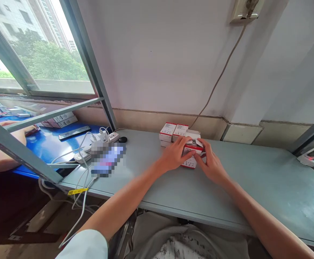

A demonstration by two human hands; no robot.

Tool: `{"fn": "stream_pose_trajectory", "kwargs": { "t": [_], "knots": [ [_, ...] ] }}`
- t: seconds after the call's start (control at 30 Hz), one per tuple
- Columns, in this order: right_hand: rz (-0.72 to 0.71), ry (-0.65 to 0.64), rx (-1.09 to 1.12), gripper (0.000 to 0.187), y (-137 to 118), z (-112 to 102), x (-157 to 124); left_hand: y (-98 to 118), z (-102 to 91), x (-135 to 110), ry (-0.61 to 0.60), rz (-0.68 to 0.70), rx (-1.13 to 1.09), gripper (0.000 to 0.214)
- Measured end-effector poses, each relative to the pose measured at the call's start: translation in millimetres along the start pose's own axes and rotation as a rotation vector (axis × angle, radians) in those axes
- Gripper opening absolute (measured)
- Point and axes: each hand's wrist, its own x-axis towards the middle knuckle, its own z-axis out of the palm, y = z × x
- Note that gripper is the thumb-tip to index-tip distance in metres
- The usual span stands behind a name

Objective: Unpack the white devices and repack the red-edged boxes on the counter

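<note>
A small red-and-white cardboard box stands on the grey tabletop, its top flap raised at the far side. My left hand grips the box's left side, with the thumb across the front near the top edge. Against the right side, my right hand has its fingers wrapped round the upper corner and its thumb at the front. Both hands hold the box between them; its contents are hidden. Just behind and left are more boxes of the same kind, among them a closed box and another closed box.
A phone lies left on the grey table, beside a power strip, white cables and a round black object. Beyond a metal frame, another person's arm rests at a blue table.
</note>
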Motion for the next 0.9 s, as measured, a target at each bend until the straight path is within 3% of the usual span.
{"fn": "stream_pose_trajectory", "kwargs": {
  "t": [0.9],
  "knots": [
    [0.002,-0.029,-0.01,0.075,7,1,0,-1,-0.8,0,-0.049,-0.02,-0.001,0.056]
  ]
}}
